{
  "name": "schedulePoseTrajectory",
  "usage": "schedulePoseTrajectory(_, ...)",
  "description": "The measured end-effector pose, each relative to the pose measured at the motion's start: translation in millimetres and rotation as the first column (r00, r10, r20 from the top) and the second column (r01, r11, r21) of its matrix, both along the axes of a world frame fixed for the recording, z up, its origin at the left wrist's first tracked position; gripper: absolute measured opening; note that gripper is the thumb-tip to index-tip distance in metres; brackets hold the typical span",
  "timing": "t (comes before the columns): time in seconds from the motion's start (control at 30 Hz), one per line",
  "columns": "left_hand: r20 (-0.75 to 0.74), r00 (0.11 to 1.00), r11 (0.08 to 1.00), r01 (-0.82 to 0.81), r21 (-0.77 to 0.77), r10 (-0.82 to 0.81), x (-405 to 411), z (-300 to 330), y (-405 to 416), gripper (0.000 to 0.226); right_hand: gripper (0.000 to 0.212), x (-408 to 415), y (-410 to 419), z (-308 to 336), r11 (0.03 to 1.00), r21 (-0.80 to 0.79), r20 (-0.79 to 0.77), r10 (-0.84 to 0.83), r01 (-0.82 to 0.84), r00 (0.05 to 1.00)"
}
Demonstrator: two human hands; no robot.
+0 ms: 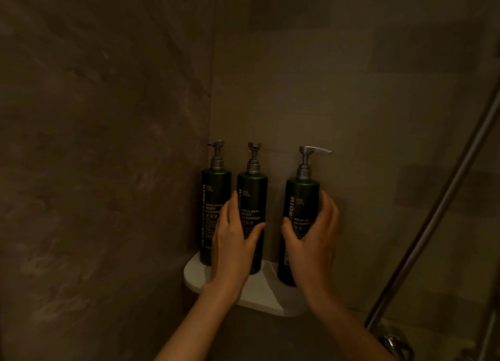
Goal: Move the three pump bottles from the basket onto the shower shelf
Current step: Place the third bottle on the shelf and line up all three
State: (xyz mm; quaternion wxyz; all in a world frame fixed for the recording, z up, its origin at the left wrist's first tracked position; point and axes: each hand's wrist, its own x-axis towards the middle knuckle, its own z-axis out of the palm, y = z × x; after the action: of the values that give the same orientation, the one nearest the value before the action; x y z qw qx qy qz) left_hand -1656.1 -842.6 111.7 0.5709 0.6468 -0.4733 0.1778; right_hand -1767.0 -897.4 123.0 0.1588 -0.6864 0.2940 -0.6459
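Three dark green pump bottles with silver pumps stand upright on a white corner shelf (259,293). The left bottle (213,198) is nearest the corner and stands free. My left hand (235,241) wraps around the middle bottle (253,195), thumb on its right side. My right hand (311,241) curls around the right bottle (300,201), which stands apart from the other two, its pump spout pointing right. No basket is in view.
Brown tiled walls meet in a corner behind the shelf. A metal shower hose or rail (438,214) runs diagonally at the right, down to a chrome fitting (392,341) at the lower right.
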Motion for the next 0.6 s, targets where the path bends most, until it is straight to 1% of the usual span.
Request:
schedulePoseTrajectory(0.07,-0.063,0.998,1.000,0.017,-0.013,-0.017,-3,-1,-5,0.084,0.079,-4,-7,-5,0.983,0.151,0.028,0.103,-0.106,0.994)
schedulePoseTrajectory(0.17,-0.143,0.989,0.999,0.020,-0.037,-0.025,-4,2,-12,0.087,0.070,-6,-18,-5,0.942,0.250,0.068,0.214,-0.224,0.974)
schedulePoseTrajectory(0.27,-0.188,0.980,0.997,0.064,-0.042,-0.071,-3,2,-15,0.087,0.063,-8,-23,-4,0.940,0.244,0.040,0.234,-0.237,0.971)
schedulePoseTrajectory(0.37,-0.189,0.976,0.994,0.102,-0.034,-0.107,-2,3,-15,0.085,0.064,-7,-24,-2,0.957,0.219,0.025,0.192,-0.193,0.981)
schedulePoseTrajectory(0.47,-0.178,0.979,0.995,0.091,-0.041,-0.097,-2,4,-12,0.082,0.065,-7,-24,1,0.965,0.210,-0.005,0.160,-0.155,0.987)
schedulePoseTrajectory(0.53,-0.162,0.985,0.997,0.051,-0.049,-0.058,-3,3,-10,0.080,0.063,-8,-25,1,0.958,0.222,-0.022,0.193,-0.183,0.981)
schedulePoseTrajectory(0.6,-0.155,0.987,0.998,0.027,-0.050,-0.034,-3,2,-8,0.079,0.058,-11,-27,1,0.932,0.254,-0.020,0.272,-0.258,0.962)
